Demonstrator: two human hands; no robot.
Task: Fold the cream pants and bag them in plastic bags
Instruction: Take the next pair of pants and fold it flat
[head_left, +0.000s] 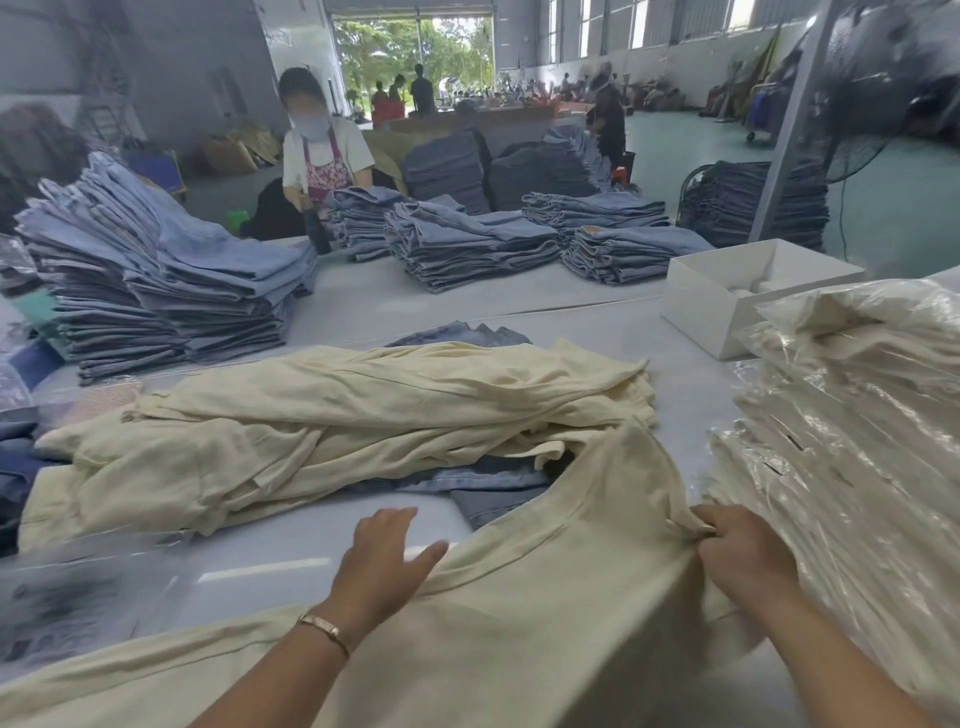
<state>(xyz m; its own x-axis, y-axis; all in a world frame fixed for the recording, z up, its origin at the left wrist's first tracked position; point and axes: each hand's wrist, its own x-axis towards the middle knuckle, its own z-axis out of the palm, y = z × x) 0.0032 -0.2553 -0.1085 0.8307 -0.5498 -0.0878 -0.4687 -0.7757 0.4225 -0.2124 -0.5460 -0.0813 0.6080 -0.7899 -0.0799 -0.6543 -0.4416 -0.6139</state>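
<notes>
On the factory table (322, 561), my right hand (737, 556) pinches cream pants (545, 597), lower centre; my left hand (384, 561) rests spread on them.

Right hand (737, 556) pinches cream pants (545, 597); left hand (384, 556) rests flat.

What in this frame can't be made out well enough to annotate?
- Cream pants under the hands, head view: the lower part is cut off by the bottom edge.
- White box: its contents are mostly hidden by its wall.
- Jeans under the cream pile: mostly covered, count unclear.
- Plastic at the lower left: blurred.
- Right hand: fingertips buried in gathered fabric.
</notes>
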